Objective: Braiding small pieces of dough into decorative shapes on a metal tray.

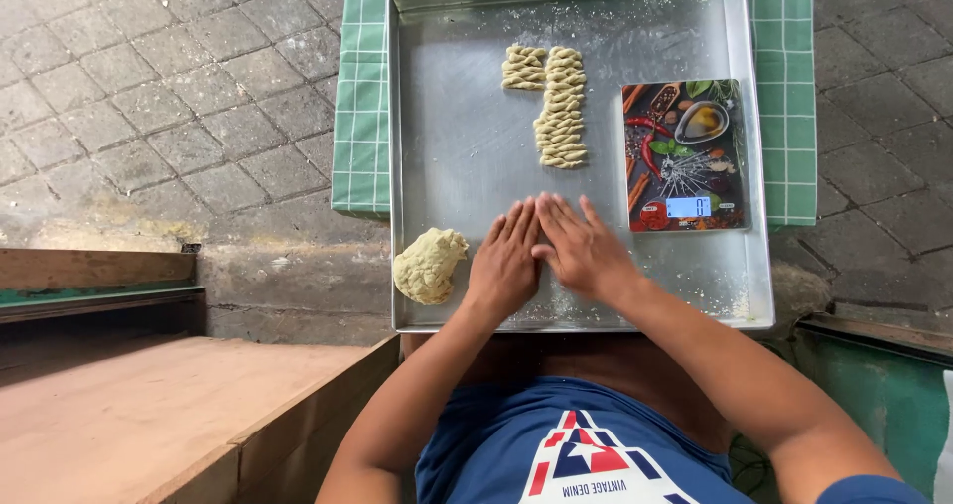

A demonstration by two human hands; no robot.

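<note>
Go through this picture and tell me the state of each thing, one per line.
Metal tray: flat on the green checked cloth, dusted with flour.
Twisted dough pieces: shaped, laid in two rows.
Dough lump: unshaped, overhanging the tray's left edge.
Kitchen scale: switched on, nothing on it.
Left hand: flat, palm down on the tray.
Right hand: flat, palm down beside the left.

One tray [447, 146], one scale [685, 156], one dough lump [429, 264], two hands.

Whatever lies beneath the left hand [504, 266] and right hand [581, 251] on the metal tray [457, 146] is covered by the flat palms. The tray's far edge and the green checked cloth [362, 97] beyond it are cut off at the top. The digits on the kitchen scale [683, 156] inside the tray are too small to read.
</note>
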